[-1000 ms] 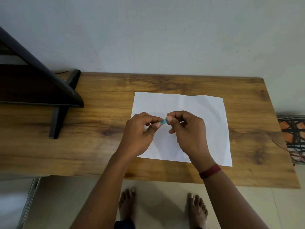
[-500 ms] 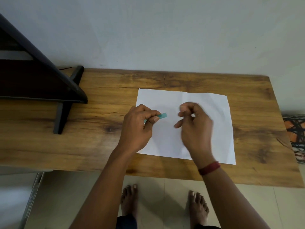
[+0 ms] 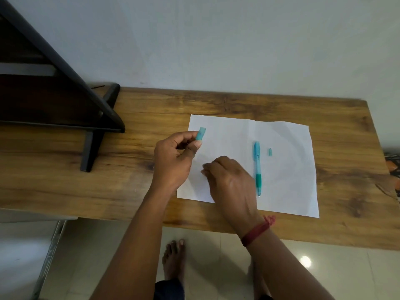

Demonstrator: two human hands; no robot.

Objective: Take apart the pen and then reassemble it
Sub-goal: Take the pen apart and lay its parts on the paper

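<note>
A white paper sheet (image 3: pixel 285 191) lies on the wooden table (image 3: pixel 238 105). My left hand (image 3: pixel 173 159) pinches a short teal pen piece (image 3: pixel 200 133) between thumb and fingers, held up over the sheet's left edge. My right hand (image 3: pixel 231 185) is lowered onto the paper with its fingers curled under; anything in them is hidden. To its right the teal pen barrel (image 3: pixel 257 165) with a green grip lies on the sheet, tip toward me. A small teal end piece (image 3: pixel 270 152) lies just right of the barrel.
A black slanted stand (image 3: pixel 93 109) occupies the table's left part, its foot (image 3: pixel 87 154) reaching toward me. A woven basket (image 3: pixel 392 167) sits off the right end. The wall runs along the table's far edge.
My hands have separated. The right hand dropped from the teal piece down to the paper, uncovering the barrel and end piece. The left hand keeps the teal piece and has tilted it upward.
</note>
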